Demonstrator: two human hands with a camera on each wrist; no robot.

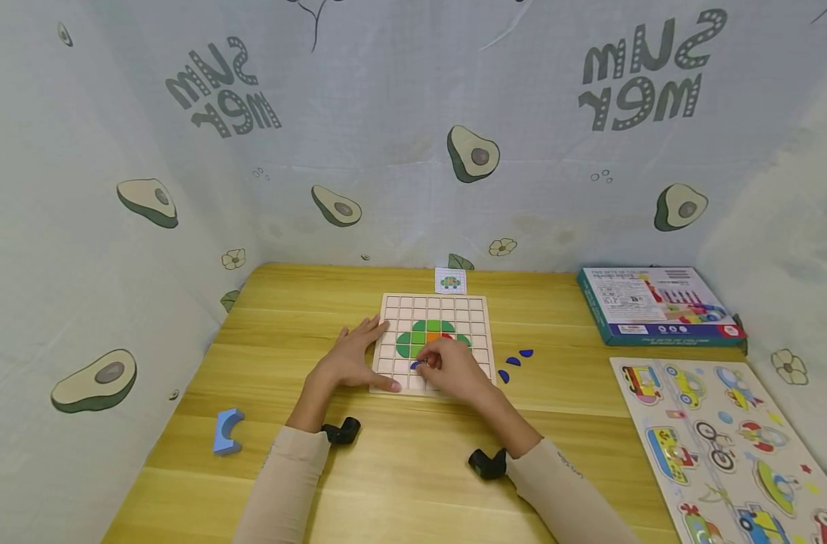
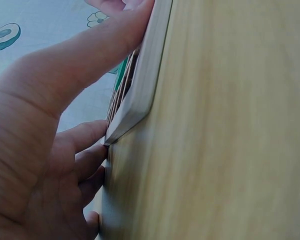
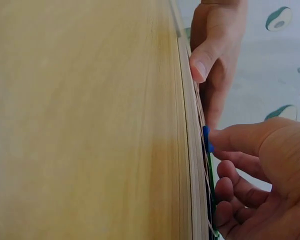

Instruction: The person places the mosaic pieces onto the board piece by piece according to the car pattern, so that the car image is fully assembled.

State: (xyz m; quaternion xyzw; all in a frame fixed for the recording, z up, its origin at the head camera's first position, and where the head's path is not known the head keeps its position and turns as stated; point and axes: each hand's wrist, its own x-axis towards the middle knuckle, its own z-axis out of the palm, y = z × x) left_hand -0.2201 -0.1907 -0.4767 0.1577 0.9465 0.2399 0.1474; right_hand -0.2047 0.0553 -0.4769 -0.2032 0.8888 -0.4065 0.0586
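A wooden grid board (image 1: 399, 304) lies on the table, bearing green tiles (image 1: 418, 338), an orange tile (image 1: 432, 337) and a partly covered red one. My left hand (image 1: 348, 359) rests along its left side, fingers spread and thumb on the front edge; in the left wrist view the thumb (image 2: 105, 45) touches the board's rim (image 2: 140, 97). Between thumb and fingertips, my right hand (image 1: 454, 370) pinches a blue half-round tile (image 3: 207, 139) over the lower grid squares. Part of the pattern is hidden by that hand. Three more blue half-round tiles (image 1: 513, 361) lie right of the board.
Behind the board stands a small pattern card (image 1: 450, 281). At the right are a boxed set (image 1: 658, 306) and, nearer me, a picture puzzle board (image 1: 715, 446). A light blue arch block (image 1: 226, 432) sits at the left. Patterned cloth (image 1: 399, 151) surrounds the table (image 1: 399, 483).
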